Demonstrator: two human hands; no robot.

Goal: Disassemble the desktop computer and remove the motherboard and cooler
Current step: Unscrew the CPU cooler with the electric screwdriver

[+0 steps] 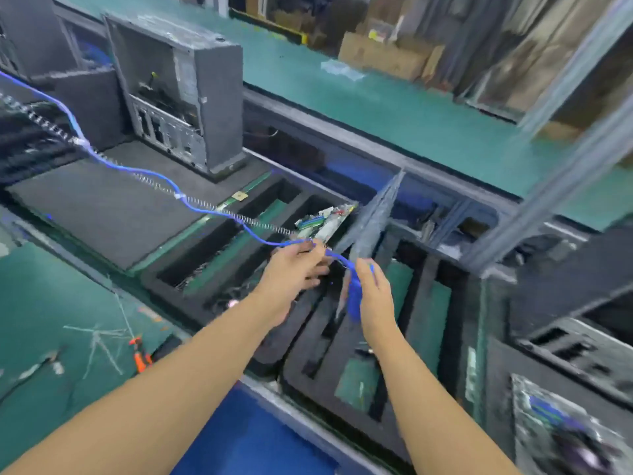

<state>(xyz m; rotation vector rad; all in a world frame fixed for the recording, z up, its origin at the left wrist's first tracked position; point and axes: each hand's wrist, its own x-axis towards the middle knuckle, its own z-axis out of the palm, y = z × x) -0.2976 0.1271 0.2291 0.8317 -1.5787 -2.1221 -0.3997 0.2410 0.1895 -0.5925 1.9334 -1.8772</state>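
Left hand [294,269] pinches cable [202,210], right hand [375,298] grips tool [355,299]; motherboard [325,222] beyond.

Nothing can be read here: motion blur smears the whole view. A pale patch, possibly a sticker [186,78], sits on the inner wall of the open computer case [219,97]. Whitish labels [376,33] show on the cardboard boxes [383,60] beyond the bench. No letters, brands or numbers can be made out on any of them.

One head-worn view looks forward and down, close over both forearms and the workbench [61,303].
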